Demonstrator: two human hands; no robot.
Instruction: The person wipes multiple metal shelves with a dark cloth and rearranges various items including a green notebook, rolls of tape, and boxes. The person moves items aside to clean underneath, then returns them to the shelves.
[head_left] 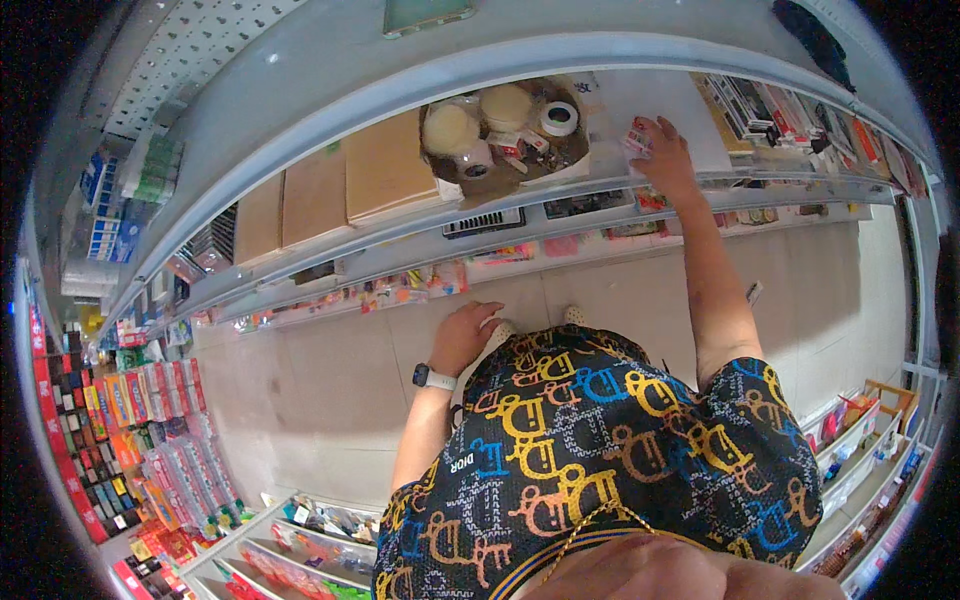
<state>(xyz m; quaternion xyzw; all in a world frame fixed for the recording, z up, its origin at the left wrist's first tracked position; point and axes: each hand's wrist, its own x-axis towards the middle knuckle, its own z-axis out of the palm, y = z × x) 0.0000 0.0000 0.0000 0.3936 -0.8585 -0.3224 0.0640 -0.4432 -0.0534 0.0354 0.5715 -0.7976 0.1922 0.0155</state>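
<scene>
My right hand (662, 160) reaches onto the shelf, its fingers closed on a small red-and-white packet (637, 140) over a white flat sheet or box (685, 110). The fingers partly cover the packet. Left of it stands an opened cardboard box (440, 165) with rolls of tape (559, 118) and small packets inside. Down by my body, above the floor, my left hand (466, 336) hangs with its fingers loosely bent and apart, holding nothing. A watch (434, 377) with a pale strap is on that wrist.
Closed brown cartons (390, 170) line the shelf to the left. Thin boxed goods (765, 115) stand at its right. A lower ledge carries bagged small items (410, 288). Racks of packaged goods (150, 395) stand at the left, with bins (290, 550) behind me. Tiled floor (300, 390) lies between.
</scene>
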